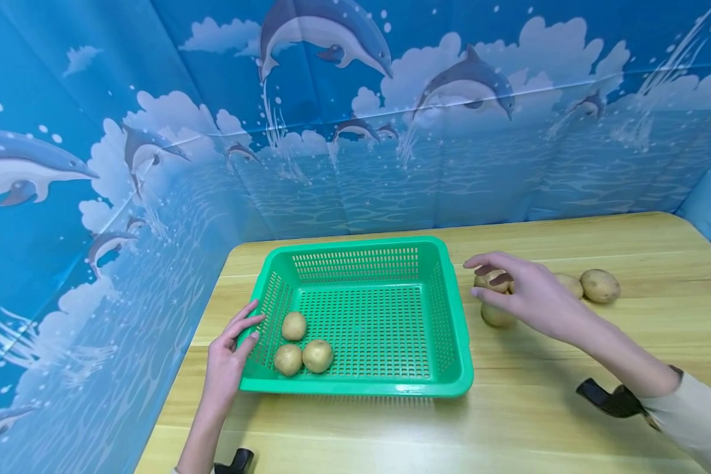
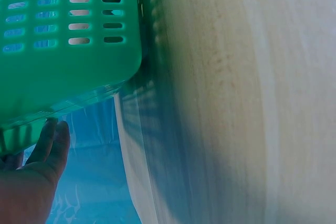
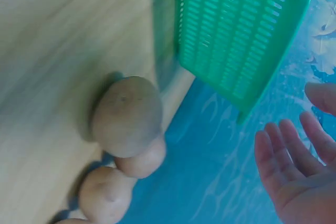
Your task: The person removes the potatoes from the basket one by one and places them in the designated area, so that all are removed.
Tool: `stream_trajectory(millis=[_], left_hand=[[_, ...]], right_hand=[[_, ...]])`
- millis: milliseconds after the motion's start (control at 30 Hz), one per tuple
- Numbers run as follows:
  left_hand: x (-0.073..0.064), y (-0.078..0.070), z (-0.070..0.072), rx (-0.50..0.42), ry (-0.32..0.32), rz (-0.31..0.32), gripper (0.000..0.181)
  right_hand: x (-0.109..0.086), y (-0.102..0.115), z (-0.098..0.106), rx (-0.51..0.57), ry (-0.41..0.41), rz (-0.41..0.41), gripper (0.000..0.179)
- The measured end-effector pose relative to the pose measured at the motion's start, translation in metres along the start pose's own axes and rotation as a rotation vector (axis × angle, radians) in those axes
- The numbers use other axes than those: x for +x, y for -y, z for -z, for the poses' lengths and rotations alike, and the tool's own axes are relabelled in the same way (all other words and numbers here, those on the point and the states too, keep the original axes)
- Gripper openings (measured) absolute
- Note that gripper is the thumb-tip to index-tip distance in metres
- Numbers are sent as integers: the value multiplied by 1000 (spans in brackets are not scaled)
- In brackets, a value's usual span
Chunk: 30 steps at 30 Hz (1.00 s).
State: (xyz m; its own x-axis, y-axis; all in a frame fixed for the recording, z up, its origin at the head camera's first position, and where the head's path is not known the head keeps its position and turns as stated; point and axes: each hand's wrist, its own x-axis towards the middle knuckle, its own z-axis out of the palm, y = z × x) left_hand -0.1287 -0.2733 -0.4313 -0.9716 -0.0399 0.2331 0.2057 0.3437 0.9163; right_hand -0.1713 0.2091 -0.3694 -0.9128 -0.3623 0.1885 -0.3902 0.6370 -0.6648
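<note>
A green plastic basket [image 1: 361,388] with slotted walls stands on the table. Three potatoes lie in its left part, among them one potato [image 1: 318,356] closest to the middle. At the left rim, my left hand [image 1: 228,355] touches the basket with relaxed, spread fingers; its fingertips also show by the rim in the left wrist view. My right hand [image 1: 533,289] hovers over loose potatoes just right of the basket, thumb and fingers apart, holding nothing. Below it a potato [image 1: 498,315] is partly hidden. The right wrist view shows a large potato [image 3: 128,116] apart from the hand.
Another potato [image 1: 600,286] lies farther right on the wooden table [image 1: 391,434], beside a half-covered potato [image 1: 569,284]. A blue curtain [image 1: 355,178] printed with dolphins hangs behind the table's back edge and along its left side.
</note>
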Motion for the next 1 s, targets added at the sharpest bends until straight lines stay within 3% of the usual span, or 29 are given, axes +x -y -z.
stream_trajectory(millis=[133, 333, 1000], left_hand=[[0, 0, 0, -6, -4, 0, 28], [0, -1, -1, -16, -6, 9, 28], [-1, -3, -1, -18, -5, 8, 27]], right_hand=[[7, 8, -2, 7, 38, 64, 39], [14, 19, -6, -68, 89, 136, 42], [49, 68, -13, -172, 432, 313, 42]])
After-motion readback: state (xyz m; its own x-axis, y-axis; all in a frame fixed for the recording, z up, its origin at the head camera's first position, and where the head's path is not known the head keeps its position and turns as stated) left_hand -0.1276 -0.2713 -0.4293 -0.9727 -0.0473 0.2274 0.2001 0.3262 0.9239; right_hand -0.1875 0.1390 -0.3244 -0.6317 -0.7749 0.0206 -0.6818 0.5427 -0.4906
